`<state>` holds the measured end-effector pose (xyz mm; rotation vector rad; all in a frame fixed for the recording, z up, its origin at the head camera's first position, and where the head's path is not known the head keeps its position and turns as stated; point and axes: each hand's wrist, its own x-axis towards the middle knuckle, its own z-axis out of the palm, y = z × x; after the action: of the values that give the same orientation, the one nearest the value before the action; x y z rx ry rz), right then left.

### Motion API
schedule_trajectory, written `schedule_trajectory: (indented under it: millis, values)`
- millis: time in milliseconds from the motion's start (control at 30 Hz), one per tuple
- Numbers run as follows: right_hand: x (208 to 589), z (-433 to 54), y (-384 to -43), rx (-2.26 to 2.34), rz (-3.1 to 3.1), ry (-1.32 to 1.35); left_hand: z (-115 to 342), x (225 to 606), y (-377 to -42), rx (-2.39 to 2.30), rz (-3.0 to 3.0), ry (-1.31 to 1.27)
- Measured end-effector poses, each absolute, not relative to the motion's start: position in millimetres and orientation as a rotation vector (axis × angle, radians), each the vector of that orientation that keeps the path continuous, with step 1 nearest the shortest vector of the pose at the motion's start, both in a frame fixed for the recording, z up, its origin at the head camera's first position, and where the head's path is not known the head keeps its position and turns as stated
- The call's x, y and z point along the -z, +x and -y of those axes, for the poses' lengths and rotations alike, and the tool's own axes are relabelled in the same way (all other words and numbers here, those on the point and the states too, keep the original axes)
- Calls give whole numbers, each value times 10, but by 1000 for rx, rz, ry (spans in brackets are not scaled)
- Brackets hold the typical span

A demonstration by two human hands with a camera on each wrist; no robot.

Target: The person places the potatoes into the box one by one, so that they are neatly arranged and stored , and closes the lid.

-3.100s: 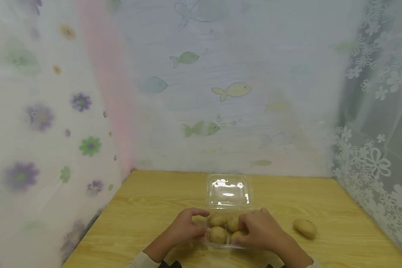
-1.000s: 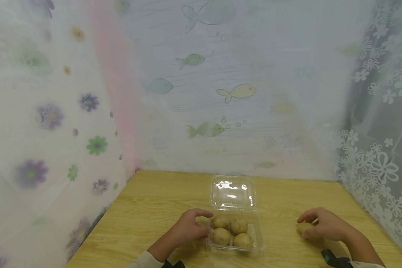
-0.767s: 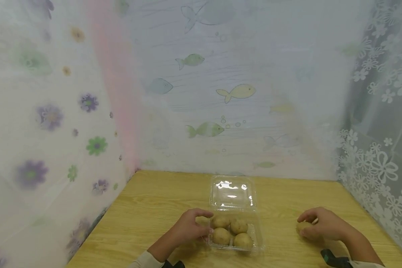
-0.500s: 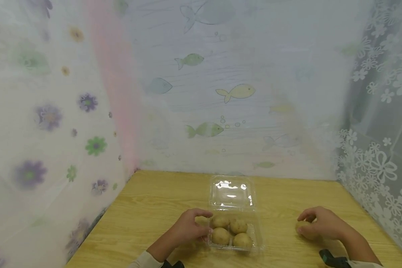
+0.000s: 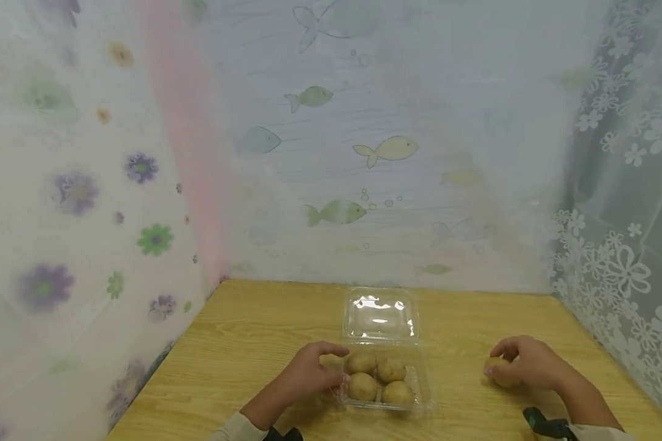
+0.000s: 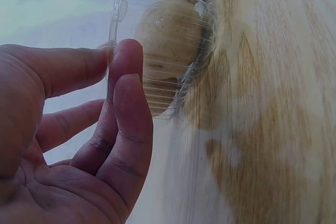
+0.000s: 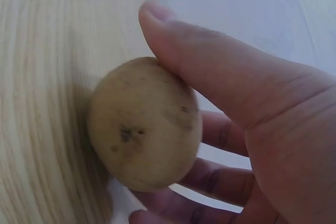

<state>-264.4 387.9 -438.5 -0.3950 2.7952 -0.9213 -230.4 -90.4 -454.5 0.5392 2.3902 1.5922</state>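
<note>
A clear plastic clamshell box (image 5: 426,392) stands on the table with its lid (image 5: 379,315) folded back, away from me. Several potatoes (image 5: 362,387) sit in its base in two rows. My left hand (image 5: 311,375) pinches the left rim of the box; in the left wrist view thumb and fingertips (image 6: 129,95) meet at the ribbed wall, a potato (image 6: 170,38) showing through it. Well to the right of the box, my right hand (image 5: 535,366) holds a single potato (image 7: 144,124) between thumb and fingers, close over the table. The fingers' far side is partly hidden by this potato.
The wood-grain table (image 5: 265,318) ends at a back curtain (image 5: 320,257) printed with fish. A flowered curtain (image 5: 105,245) closes the left side, a sheer white-flowered one (image 5: 612,263) the right. Dark wrist gear (image 5: 546,424) is strapped at the right wrist.
My right hand has left the potatoes in the box, moved right and taken hold of the loose potato, which has since shifted slightly. My left hand stays at the box's left rim.
</note>
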Motion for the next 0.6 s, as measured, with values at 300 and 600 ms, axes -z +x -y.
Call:
schedule_trajectory:
  millis: [300, 600]
  values:
    - [4317, -4001, -2637, 954, -2693, -514, 927, 4559, -2328, -1596, -2370, 561]
    - [4306, -4100, -2643, 998, -2605, -567, 918, 4552, -2318, -1610, -2356, 556]
